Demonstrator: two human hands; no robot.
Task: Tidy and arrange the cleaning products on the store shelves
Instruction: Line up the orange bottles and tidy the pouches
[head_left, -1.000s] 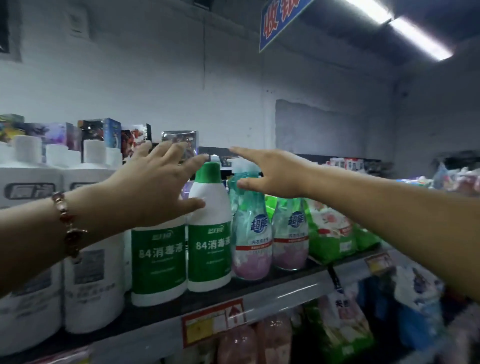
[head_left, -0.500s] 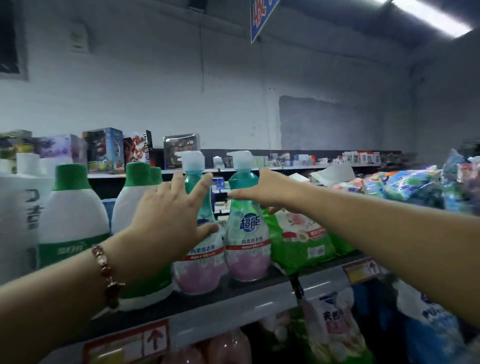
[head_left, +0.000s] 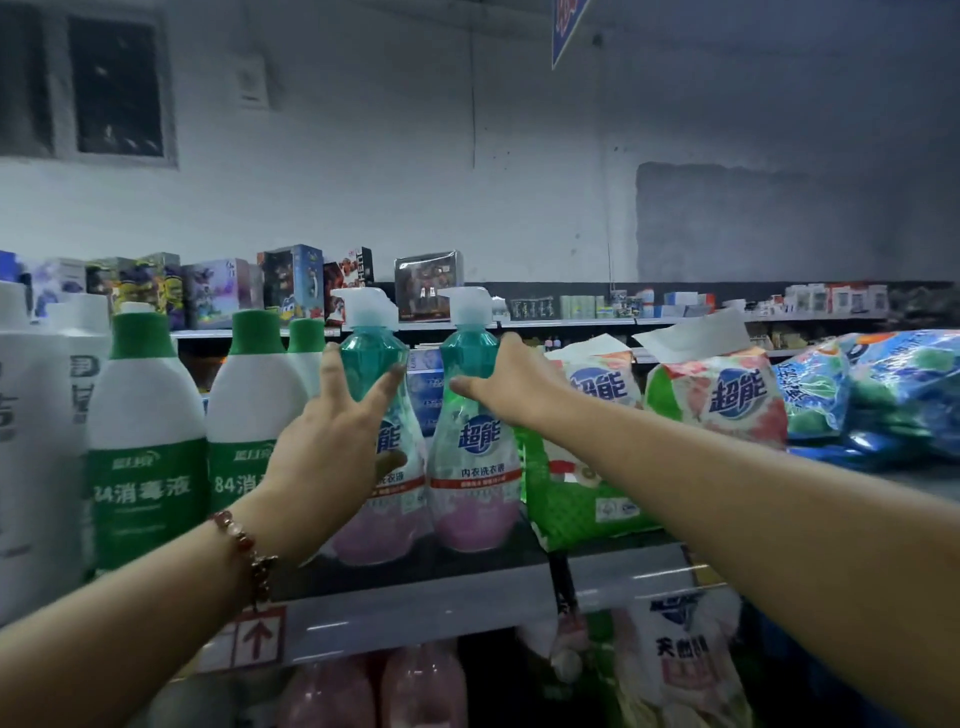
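Two teal-and-pink pump bottles stand side by side on the top shelf (head_left: 415, 608). My left hand (head_left: 332, 447) lies spread against the front of the left pump bottle (head_left: 371, 358), its fingers either side of the neck and its thumb on the label. My right hand (head_left: 511, 387) holds the shoulder of the right pump bottle (head_left: 475, 467), thumb across the front and fingers round the far side. Green-capped white disinfectant bottles (head_left: 145, 415) stand just left of them, upright.
Large white bottles (head_left: 31, 441) fill the far left of the shelf. Green detergent bags (head_left: 587, 493) lean against the right pump bottle, with blue bags (head_left: 872, 389) beyond. Pink bottles (head_left: 426, 686) and a bag (head_left: 680, 660) sit on the shelf below. Toy boxes (head_left: 291, 280) line a far shelf.
My view and both hands have shifted right, away from the disinfectant bottles. Both hands have come onto the two pump bottles, and the right hand has closed round its bottle.
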